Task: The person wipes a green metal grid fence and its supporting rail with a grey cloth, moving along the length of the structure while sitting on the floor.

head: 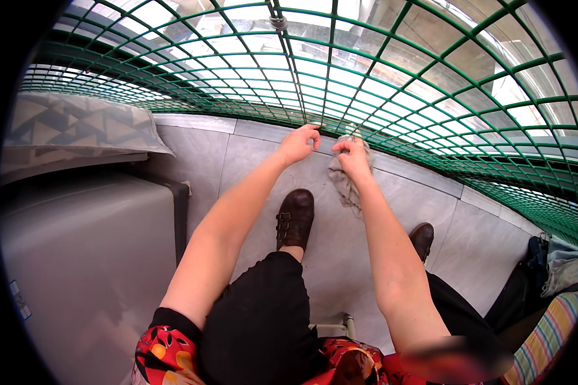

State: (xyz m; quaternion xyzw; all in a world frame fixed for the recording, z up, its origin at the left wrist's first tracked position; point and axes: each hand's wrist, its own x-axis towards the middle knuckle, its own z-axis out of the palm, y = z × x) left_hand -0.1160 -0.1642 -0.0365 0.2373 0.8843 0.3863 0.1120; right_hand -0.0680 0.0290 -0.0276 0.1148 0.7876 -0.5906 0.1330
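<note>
A crumpled grey-beige cloth (344, 183) hangs down from my right hand (355, 156), whose fingers hold it against the foot of a green wire mesh (334, 60). Part of the cloth lies behind the hand and wrist. To its left, my left hand (297, 144) reaches the mesh's lower edge, with the thumb and fingers bent apart and nothing seen in them. Whether its fingertips touch the wire is hard to tell. Below both hands runs a narrow grey tile ledge (265, 130) along the bottom of the mesh.
On the left stands a large grey appliance-like box (96, 226), with a patterned cover (77, 122) above it. My brown buckled shoes (296, 216) rest on grey floor tiles (250, 168). At right lie bunched clothes (566, 269) and a striped cloth (549, 332). Twisted wire (278, 23) binds the mesh.
</note>
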